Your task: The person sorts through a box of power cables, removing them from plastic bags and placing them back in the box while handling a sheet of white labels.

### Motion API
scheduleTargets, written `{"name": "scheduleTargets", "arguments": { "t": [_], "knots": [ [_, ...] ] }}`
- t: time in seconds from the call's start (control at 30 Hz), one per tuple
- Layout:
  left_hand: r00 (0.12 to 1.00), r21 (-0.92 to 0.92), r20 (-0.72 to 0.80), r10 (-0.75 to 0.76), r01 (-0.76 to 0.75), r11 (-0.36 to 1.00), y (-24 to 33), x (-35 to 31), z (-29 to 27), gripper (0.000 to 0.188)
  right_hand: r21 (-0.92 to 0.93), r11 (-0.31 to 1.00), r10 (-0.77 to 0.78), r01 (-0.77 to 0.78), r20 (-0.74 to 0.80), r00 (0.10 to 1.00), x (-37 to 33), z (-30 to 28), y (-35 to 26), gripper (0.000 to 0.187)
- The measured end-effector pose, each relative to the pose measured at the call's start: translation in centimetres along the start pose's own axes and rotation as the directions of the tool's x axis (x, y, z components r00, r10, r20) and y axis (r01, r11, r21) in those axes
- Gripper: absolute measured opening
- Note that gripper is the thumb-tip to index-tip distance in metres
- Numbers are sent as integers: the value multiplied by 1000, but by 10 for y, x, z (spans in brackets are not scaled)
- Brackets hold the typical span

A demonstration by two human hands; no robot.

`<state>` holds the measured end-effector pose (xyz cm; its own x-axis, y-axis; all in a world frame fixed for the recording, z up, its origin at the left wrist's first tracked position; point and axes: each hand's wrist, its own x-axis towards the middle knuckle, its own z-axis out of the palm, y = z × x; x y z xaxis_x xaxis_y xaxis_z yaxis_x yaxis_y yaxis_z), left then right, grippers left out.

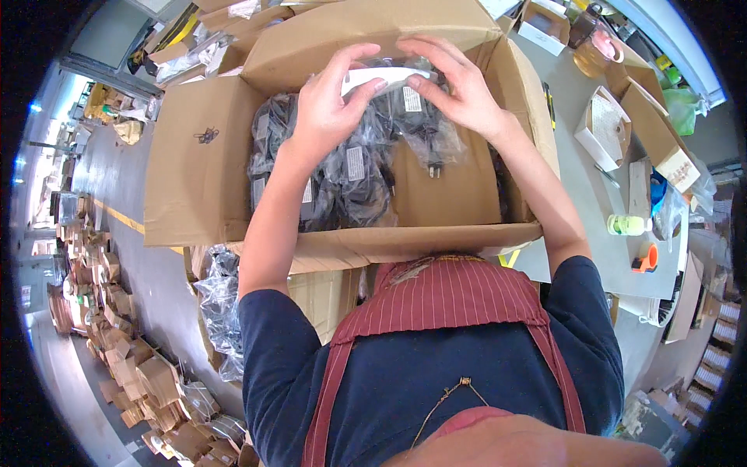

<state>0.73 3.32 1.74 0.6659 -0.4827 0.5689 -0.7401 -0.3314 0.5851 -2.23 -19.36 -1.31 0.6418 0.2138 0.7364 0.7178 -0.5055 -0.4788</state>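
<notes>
Above an open cardboard box [194, 167], my left hand [331, 105] and my right hand [465, 89] grip a white curved object [387, 76] from its two ends. Clear plastic shows around it; its exact kind I cannot make out. Thumbs are on the near side, and the other fingers curl round the far side. Below my hands, several black power adapters [355, 165] in clear bags with white labels fill the left and middle of the box. One adapter's plug prongs [434, 170] lie over a brown cardboard sheet [459, 198] at the right.
At the right, a grey table [572, 187] bears a white carton [604, 127], a green-labelled bottle [627, 225], an orange tape roll [646, 258] and a pink jug [599, 53]. More bagged items [222, 292] sit below the box on the left. Cardboard piles [148, 373] line the floor.
</notes>
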Motion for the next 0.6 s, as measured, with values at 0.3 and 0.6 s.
{"name": "scheduleTargets", "arguments": {
  "t": [0.3,0.6],
  "knots": [
    [908,-743,183,-376,379,552,2,-4,7,36,217,962,168,-166,9,986,-1,3,-14,31],
    [814,-735,397,-424,559,384,10,-3,-2,33,580,764,263,-281,118,958,-2,2,-17,26]
  ]
}}
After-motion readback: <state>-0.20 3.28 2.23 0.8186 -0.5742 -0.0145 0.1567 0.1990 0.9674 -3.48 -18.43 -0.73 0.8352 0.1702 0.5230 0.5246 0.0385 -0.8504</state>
